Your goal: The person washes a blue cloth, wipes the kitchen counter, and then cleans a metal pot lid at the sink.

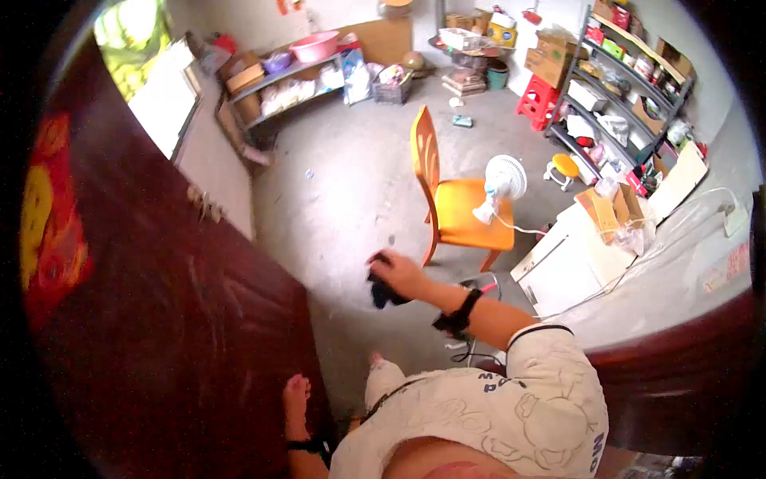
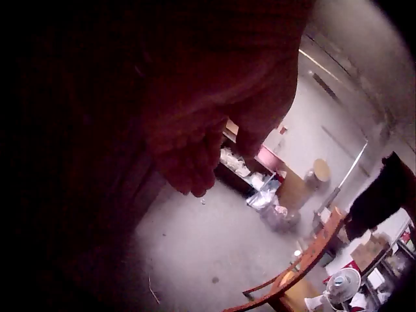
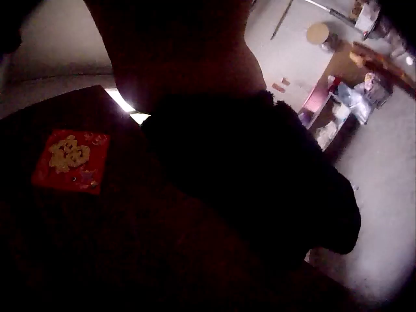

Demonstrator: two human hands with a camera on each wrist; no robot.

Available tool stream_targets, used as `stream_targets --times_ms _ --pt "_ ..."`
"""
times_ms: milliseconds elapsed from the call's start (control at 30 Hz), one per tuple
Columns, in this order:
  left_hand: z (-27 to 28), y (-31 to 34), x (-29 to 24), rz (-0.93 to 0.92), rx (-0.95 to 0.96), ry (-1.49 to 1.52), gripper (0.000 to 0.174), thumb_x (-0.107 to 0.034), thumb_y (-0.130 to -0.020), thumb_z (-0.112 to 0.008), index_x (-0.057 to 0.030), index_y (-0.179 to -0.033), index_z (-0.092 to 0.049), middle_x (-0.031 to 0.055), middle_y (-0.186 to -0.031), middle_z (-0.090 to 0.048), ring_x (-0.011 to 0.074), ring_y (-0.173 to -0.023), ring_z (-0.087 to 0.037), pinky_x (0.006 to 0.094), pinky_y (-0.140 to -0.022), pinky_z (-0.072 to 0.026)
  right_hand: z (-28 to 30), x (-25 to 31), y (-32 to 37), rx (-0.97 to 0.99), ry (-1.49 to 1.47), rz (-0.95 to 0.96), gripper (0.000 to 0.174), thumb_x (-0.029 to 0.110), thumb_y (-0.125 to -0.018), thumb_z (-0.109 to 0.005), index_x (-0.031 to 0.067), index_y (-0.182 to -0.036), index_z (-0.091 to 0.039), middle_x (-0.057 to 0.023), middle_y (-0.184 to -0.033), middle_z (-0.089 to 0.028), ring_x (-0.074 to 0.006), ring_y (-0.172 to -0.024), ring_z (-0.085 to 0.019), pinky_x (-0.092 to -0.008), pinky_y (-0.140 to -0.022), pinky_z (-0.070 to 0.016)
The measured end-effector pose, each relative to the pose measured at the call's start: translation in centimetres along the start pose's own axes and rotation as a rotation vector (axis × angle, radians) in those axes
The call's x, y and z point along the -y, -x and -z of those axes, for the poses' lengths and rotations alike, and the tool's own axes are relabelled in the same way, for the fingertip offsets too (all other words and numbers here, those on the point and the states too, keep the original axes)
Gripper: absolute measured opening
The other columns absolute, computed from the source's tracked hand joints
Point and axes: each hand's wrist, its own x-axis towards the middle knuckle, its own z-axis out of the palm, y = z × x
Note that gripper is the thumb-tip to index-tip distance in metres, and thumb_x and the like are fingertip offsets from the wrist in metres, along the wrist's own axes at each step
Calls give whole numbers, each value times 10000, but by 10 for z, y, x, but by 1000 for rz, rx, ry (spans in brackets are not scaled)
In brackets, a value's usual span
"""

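Note:
A bunched black cloth (image 1: 384,292) hangs from my right hand (image 1: 401,275), which grips it out in front of my body. In the right wrist view that cloth (image 3: 260,175) appears as a dark fuzzy mass covering the fingers. My left hand (image 1: 297,393) is low beside the dark red door (image 1: 183,319), with nothing in it. From the left wrist, the same hand (image 2: 201,136) shows loosely bent fingers, and the black cloth (image 2: 378,198) appears off to the right.
An orange chair (image 1: 471,211) carries a white fan (image 1: 504,180) just ahead. Along the right stand a loaded shelf rack (image 1: 622,88), a red stool (image 1: 538,102) and a white cabinet (image 1: 562,263). A low shelf (image 1: 291,72) with basins lines the back left.

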Motion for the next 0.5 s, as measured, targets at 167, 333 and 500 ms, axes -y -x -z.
stream_targets --times_ms 167,333,500 --pt "-47 -76 -154 -493 10 -99 576 -147 -773 -673 -9 -1265 -408 124 -1086 -548 182 -918 -551 295 -737 -455 -37 9 -133 189 -123 45 368 376 -888 -482 56 -1062 -538 -125 -931 -610 -229 -868 -575 -333 -785 -434" --pt "-106 -194 -312 -732 336 -23 532 -172 -730 -716 11 -1163 -467 76 -993 -568 155 -860 -555 279 -721 -458 -39 6 -247 221 -309 216 503 522 -891 -404 47 -1014 -515 -126 -887 -576 -242 -839 -552 -338 -762 -420" --pt "-137 -278 -408 -412 370 -84 255 -160 -808 -634 -24 -992 -520 14 -912 -565 99 -761 -529 211 -654 -426 5 -32 -351 44 -521 206 419 426 -925 -409 46 -1071 -509 -68 -931 -582 -153 -900 -533 -286 -815 -413"
